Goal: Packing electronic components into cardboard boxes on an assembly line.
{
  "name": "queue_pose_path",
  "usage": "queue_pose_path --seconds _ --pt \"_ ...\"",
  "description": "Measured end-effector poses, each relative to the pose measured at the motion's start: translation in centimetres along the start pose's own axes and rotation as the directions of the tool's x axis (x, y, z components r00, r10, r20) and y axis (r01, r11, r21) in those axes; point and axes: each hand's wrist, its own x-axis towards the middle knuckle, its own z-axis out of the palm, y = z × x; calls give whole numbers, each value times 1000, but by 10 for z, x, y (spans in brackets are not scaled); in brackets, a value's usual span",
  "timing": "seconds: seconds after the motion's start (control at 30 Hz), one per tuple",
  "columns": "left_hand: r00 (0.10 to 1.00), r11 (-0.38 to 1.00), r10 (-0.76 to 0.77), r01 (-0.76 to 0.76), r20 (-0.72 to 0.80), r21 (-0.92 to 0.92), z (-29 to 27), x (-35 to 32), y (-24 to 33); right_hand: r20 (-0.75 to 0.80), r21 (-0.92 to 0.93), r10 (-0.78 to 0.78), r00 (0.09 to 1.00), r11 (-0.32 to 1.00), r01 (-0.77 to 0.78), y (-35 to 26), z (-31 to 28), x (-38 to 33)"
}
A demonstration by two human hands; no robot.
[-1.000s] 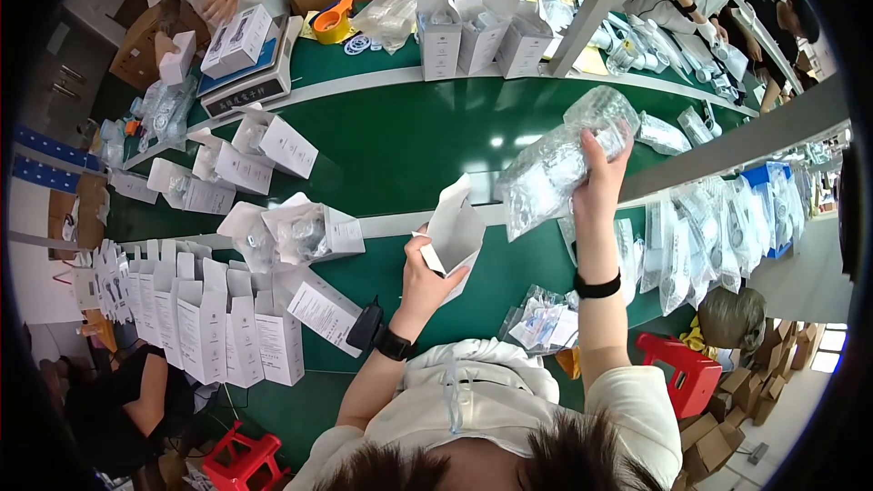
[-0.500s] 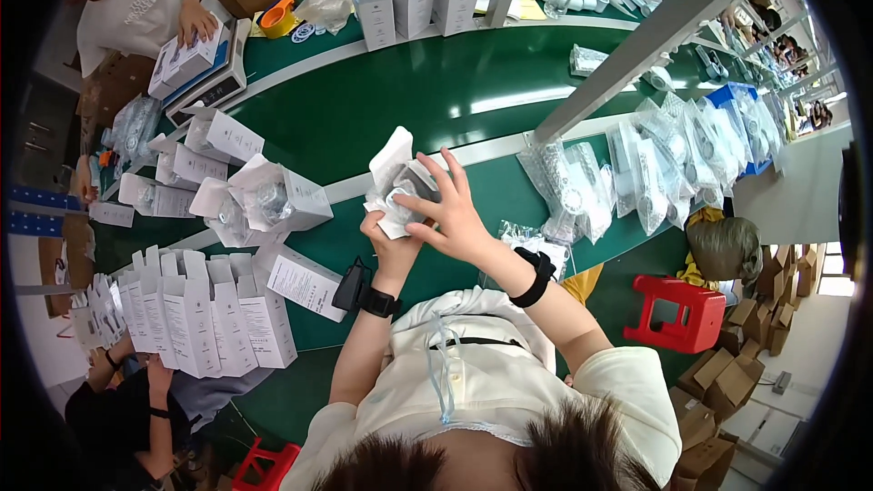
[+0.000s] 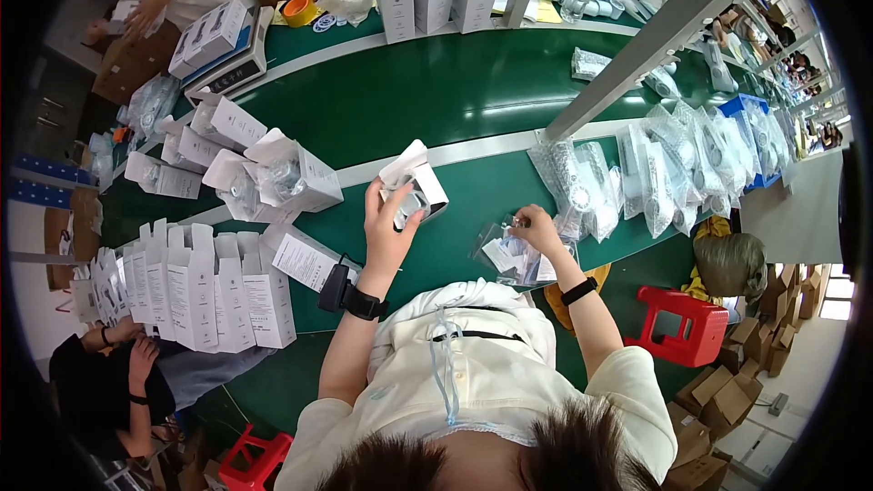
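The left hand [image 3: 389,229] grasps an open white box [image 3: 432,185] near the far edge of the green tabletop [image 3: 455,255]; a clear-wrapped item [image 3: 408,205] already sits inside, its lid flap unfolded. The right hand [image 3: 536,227] has bent fingers on flat clear packets [image 3: 523,260] by the near edge; whether it pinches one is unclear. Leftward, a pair of open boxes [image 3: 320,185] also hold wrapped items, unclosed. A row of upright boxes [image 3: 193,295] lines the left end, insides hidden. Bubble-wrapped items [image 3: 653,177] lie unboxed toward the right end, beside a loaded blue bin [image 3: 730,108].
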Motion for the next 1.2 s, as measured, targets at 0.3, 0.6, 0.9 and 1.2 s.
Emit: queue_pose_path --seconds 0.3,0.6,0.9,1.2 --pt "977 977 -212 212 -10 -5 -9 19 -1 -303 617 63 951 774 145 -50 -36 19" --pt "965 963 -263 263 5 -53 -10 31 -7 -412 353 -274 869 831 430 -198 -78 30" --pt "964 959 -264 265 21 -97 -13 31 -5 -21 112 -391 920 914 390 -184 -87 49" --pt "973 970 -216 224 85 -93 -17 30 -10 154 -185 -744 650 625 759 -174 -76 67"
